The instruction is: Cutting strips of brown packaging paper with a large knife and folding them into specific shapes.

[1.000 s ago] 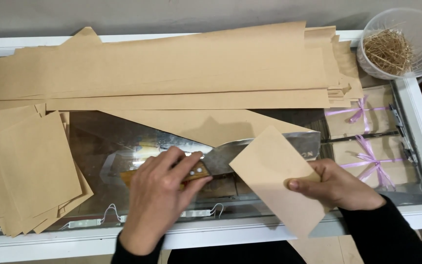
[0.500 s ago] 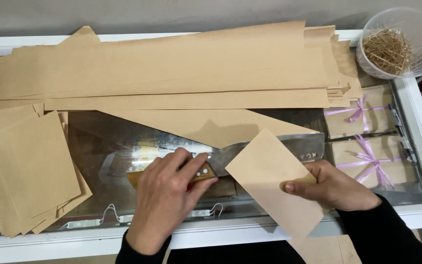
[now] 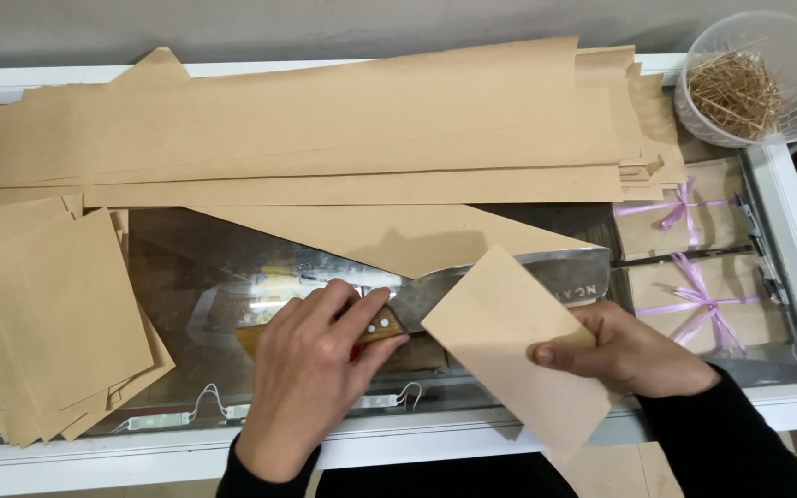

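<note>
The cut kraft paper piece [image 3: 518, 346] lies tilted over the cleaver's blade [image 3: 565, 277] on the glass counter [image 3: 186, 267], pinched between thumb and fingers of the right hand [image 3: 634, 350]. The left hand [image 3: 311, 369], fingers curled around the wooden handle [image 3: 385, 323], has shifted slightly right since a second ago.

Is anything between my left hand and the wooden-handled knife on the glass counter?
Nothing visible: the left hand already rests on the wooden-handled knife. The right hand holds a cut brown paper sheet over its blade.
</note>
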